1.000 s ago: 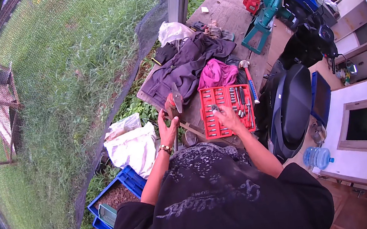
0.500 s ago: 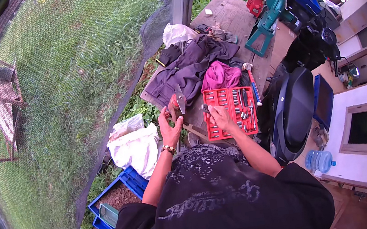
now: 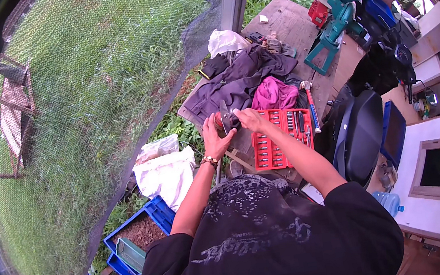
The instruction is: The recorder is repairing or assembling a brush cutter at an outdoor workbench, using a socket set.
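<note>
Evidently, a small dark piece (image 3: 233,119) is pinched between the closed fingertips of the right hand (image 3: 251,120), and it is held up to the metal blade (image 3: 224,113) of an upright tool; whether the two are touching cannot be told. The red part (image 3: 218,121) of that tool, just behind the blade, is flanked by the curved fingers of the left hand (image 3: 215,138), whose thumb is spread apart from them; how tightly anything is gripped there cannot be told. A bracelet (image 3: 210,161) is worn on the left wrist. Beneath the right forearm a red case (image 3: 263,169) is laid open, its slots filled with sockets and small tools. Beside it a hammer (image 3: 312,107) is laid, and above it a pink cloth (image 3: 275,94) is bunched next to a dark purple jacket (image 3: 240,82), all on a wooden table (image 3: 287,17). Farther right, a motorbike (image 3: 361,133) is parked near a green machine (image 3: 341,24). To the left, a white sack (image 3: 166,175) is seen near a blue crate (image 3: 158,208) partly filled with brown material.
</note>
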Demonstrator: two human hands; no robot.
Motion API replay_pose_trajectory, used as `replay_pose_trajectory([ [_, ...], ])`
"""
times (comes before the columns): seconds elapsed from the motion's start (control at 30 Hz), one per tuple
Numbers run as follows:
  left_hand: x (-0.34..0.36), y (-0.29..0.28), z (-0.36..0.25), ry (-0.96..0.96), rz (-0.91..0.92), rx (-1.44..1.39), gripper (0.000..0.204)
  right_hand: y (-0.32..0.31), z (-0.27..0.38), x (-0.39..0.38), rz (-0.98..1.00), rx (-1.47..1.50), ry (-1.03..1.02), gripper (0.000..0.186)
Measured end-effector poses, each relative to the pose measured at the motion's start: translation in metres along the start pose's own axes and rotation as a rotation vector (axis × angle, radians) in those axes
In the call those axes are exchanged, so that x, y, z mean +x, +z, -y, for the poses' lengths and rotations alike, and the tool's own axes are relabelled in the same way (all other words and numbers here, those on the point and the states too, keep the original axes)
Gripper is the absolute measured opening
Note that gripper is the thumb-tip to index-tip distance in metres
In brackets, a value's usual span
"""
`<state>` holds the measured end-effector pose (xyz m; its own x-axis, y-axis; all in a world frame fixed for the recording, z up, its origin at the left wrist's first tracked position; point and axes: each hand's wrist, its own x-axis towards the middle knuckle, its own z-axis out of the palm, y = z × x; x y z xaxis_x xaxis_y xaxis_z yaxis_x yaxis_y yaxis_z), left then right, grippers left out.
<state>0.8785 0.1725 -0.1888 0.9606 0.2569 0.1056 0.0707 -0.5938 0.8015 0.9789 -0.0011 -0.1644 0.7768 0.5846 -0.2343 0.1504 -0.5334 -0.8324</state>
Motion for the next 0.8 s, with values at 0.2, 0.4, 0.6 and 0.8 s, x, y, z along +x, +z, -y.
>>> replay_pose_trajectory([
  [0.2,-0.010,-0.007,-0.022,-0.378,-0.014,0.013,0.070,0.001,-0.009,0.012,-0.119,-0.208,-0.063,0.065],
  [0.4,-0.014,0.011,0.004,-0.438,0.141,-0.359,0.040,-0.004,0.009,0.019,-0.027,-0.330,-0.088,0.058],
  [0.6,-0.005,0.008,0.017,-0.450,0.269,-0.542,0.031,-0.018,0.013,0.019,0.043,-0.465,-0.170,0.047],
  [0.8,0.000,0.001,0.005,-0.510,0.331,-0.573,0.032,-0.021,0.009,0.019,0.058,-0.565,-0.271,0.034],
])
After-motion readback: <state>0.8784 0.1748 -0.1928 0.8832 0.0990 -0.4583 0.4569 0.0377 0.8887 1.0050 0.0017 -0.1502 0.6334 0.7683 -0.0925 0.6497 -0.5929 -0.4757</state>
